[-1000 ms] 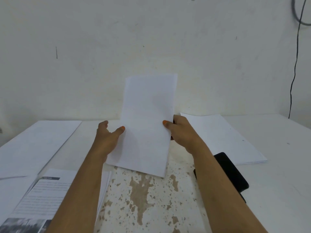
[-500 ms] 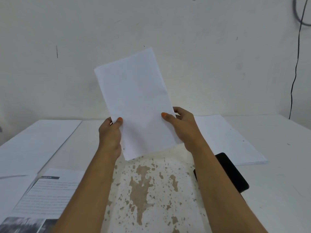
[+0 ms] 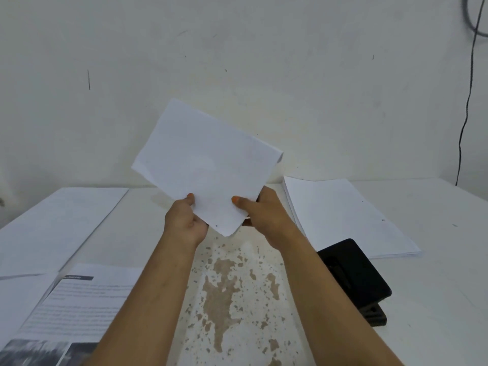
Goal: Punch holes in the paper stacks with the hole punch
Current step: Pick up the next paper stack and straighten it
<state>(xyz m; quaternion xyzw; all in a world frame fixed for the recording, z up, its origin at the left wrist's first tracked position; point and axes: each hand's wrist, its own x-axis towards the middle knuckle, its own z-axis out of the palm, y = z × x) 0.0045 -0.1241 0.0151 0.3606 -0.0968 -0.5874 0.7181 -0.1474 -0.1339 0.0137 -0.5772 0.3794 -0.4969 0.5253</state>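
A thin white paper stack is held up above the table, turned so one corner points down. My left hand pinches its lower left edge and my right hand grips its lower right edge. A small punched hole shows near the bottom corner. The black hole punch rests on the table to the right, partly hidden behind my right forearm.
A thick white paper pile lies at the back right. Another white pile lies at the left, and printed pages sit at the near left. The table has worn brown patches. A black cable hangs on the wall.
The stack was lifted off the table, then rotated clockwise from upright to lying across, corner down. Both hands moved closer together under it.
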